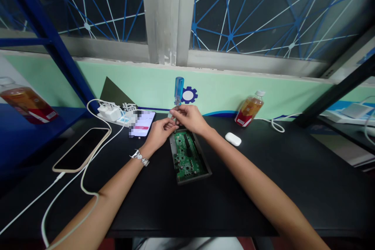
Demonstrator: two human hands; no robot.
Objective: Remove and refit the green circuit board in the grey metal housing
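A screwdriver [179, 89] with a clear blue handle stands upright over the far left corner of a green circuit board [185, 152]. My right hand [191, 118] is closed, with its thumb and fingers pinching the screwdriver's shaft below the handle. Low beside the tip, my left hand [158, 133] has its fingers pressed together; what they pinch, if anything, is hidden. The board sits in a shallow grey metal frame [195, 180] on the black table [222, 207]. Fingers cover the spot where the tip meets the corner.
Left of my hands are a lit phone [143, 124], a power strip with a white charger [109, 112] and a dark phone [82, 150]. A white cable [83, 177] crosses my left forearm. Rightward lie a white earbud case [233, 139] and a drink bottle [249, 108].
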